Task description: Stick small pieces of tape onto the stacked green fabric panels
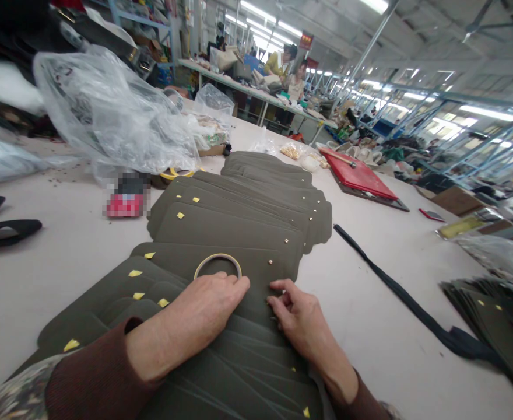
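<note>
Several dark olive leather panels (234, 227) lie overlapped in a long row down the table, each with small yellow paper tabs and brass studs. My left hand (206, 303) rests flat on the nearest panels, fingertips touching a thin roll of tape (218, 263) that lies on a panel. My right hand (298, 318) sits just to the right, its fingers curled and pinched at a small stud near a panel's edge; what they hold is too small to make out.
A crumpled clear plastic bag (108, 111) stands at the back left. A red board (359, 175) lies at the back right. A black strap (396, 286) runs along the right, with more olive pieces (492, 315) beyond. Black straps (3, 227) lie far left. People work at a distant table.
</note>
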Available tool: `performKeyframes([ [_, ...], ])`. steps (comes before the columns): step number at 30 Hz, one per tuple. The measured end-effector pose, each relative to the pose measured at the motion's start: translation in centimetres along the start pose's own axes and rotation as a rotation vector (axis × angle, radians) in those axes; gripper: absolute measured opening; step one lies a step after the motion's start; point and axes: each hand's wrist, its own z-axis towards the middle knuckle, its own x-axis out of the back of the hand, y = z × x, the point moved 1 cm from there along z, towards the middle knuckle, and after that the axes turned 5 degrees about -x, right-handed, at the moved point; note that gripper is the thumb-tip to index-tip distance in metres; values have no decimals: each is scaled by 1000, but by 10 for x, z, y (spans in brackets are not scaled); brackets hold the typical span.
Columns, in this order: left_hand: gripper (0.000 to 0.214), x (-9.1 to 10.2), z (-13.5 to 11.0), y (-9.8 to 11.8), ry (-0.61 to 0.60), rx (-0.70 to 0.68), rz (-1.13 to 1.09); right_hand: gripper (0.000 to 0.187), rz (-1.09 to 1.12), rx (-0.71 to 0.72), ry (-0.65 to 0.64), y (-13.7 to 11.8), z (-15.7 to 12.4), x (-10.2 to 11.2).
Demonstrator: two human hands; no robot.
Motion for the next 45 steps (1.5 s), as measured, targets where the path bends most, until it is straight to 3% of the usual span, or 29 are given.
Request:
performKeyframes([
  [2,24,-1,0,0,8,-3,-6,22,102,-66,8,5,-4,2],
  [4,23,-1,-1,-1,21,-6,-9,15,125,-68,28,9,-9,5],
  [9,22,0,-1,-1,23,2,-1,14,-125,216,85,12,-19,6],
  [13,21,2,-1,-1,5,18,-8,19,-247,277,118,8,-18,-1],
  [19,21,6,1,0,29,1,-29,16,-319,211,133,-1,-7,-6],
  [23,21,16,3,-1,156,-49,-68,13,-307,78,139,-5,-2,-9],
  [26,21,24,6,0,262,-132,-135,14,-252,-22,69,-6,-5,-6],
  [29,23,29,7,4,295,-187,-197,16,-148,-51,-80,-7,-7,4],
  [31,32,29,8,8,283,-204,-227,16,-27,-5,-100,-8,-8,14],
  [33,40,27,10,12,275,-215,-234,14,108,85,9,-10,-7,23],
  [36,36,21,13,16,267,-213,-205,15,221,280,181,-16,-7,30],
  [41,31,14,18,20,260,-214,-155,15,163,534,250,-24,-6,23],
  [45,22,11,18,23,280,-202,-155,17,39,598,347,-23,-6,15],
])
